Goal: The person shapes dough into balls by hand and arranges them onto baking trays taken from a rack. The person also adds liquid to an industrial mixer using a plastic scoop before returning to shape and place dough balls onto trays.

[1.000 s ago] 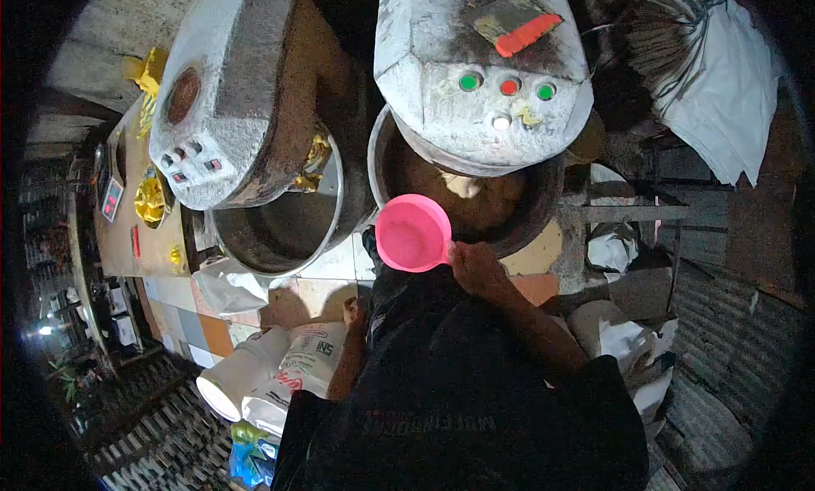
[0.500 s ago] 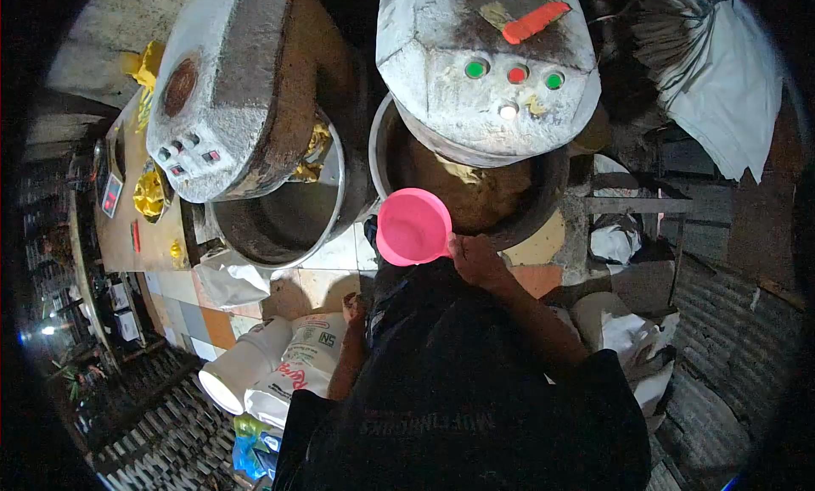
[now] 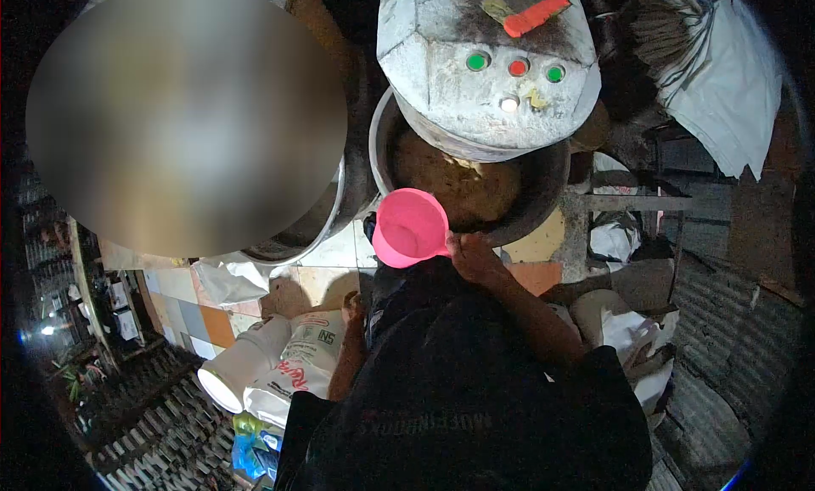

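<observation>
My right hand (image 3: 474, 255) is closed round the handle of a pink plastic dipper (image 3: 411, 228). The dipper is held level before my body, by the near rim of a large mixer bowl (image 3: 382, 164); no contents can be made out in it. Inside the bowl lies a brown mass (image 3: 458, 190) with a pale, dough-like lump (image 3: 463, 162) partly hidden under the white mixer head (image 3: 492, 109). My left hand (image 3: 352, 304) hangs low at my side near a white printed sack (image 3: 310, 342), fingers loosely apart, with nothing seen in it.
A second metal bowl (image 3: 333, 224) stands left, mostly behind a blurred patch. A white bucket (image 3: 222, 376) lies tilted by the sack. Green and red buttons (image 3: 518, 67) are on the mixer head. White sacks (image 3: 722, 92) hang at upper right; a ledge (image 3: 637, 203) runs below.
The pale lump in the bowl has shifted and shows less below the mixer head. The dipper has barely moved. A blurred patch now covers the left machine.
</observation>
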Available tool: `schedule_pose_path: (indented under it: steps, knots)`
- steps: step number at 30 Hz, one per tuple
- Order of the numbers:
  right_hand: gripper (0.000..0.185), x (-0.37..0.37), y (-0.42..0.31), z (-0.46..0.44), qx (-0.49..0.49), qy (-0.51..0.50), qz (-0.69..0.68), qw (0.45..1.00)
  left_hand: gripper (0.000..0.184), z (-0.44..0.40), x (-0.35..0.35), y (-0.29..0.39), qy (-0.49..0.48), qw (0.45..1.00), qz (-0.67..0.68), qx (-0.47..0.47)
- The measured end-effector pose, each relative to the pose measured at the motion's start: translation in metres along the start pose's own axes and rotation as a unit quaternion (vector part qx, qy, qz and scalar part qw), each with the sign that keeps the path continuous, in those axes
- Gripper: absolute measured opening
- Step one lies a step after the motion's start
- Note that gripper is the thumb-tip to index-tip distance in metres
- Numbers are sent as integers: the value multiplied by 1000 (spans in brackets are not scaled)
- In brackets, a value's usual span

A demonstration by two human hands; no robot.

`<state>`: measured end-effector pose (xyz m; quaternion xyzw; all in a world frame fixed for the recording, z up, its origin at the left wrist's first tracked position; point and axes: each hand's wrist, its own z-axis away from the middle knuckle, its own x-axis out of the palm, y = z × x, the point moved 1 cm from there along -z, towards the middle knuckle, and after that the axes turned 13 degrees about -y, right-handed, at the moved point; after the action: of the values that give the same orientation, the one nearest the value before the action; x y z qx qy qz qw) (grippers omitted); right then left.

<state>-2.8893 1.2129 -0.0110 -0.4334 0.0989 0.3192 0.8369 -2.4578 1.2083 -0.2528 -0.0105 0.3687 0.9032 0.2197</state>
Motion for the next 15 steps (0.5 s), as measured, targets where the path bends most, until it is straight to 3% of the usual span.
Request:
schedule_pose_path:
  steps: [1, 2, 4, 6, 7, 10, 12, 13, 15]
  knots:
    - [42, 5, 4, -2, -33, 21, 85, 996, 24, 5, 1, 8, 0, 1000, 0, 0]
    - [42, 0, 0, 0, -33, 21, 85, 996, 23, 9, 5, 21, 13, 998, -52, -24]
    - [42, -12, -11, 6, 35, -50, -24, 998, 22, 20, 12, 39, 24, 993, -103, -48]
    - [43, -2, -4, 3, 13, -12, -45, 999, 22, 27, 17, 45, 41, 998, 23, -53]
    - [44, 1, -1, 2, -9, 25, -65, 998, 22, 17, 13, 30, 40, 998, 23, -53]
    - [54, -4, -11, 5, 56, 25, -126, 990, 25, -8, -2, -14, 64, 993, -90, -37]
    - [54, -1, -7, 4, 40, 44, -126, 990, 29, -3, 0, -11, -5, 996, 69, 50]
    - [55, 1, -6, 3, 23, 63, -126, 990, 29, 3, 2, 0, -5, 996, 68, 51]
    - [53, -4, -9, 5, 32, 43, -129, 990, 32, 18, 6, 31, 6, 998, -53, -30]
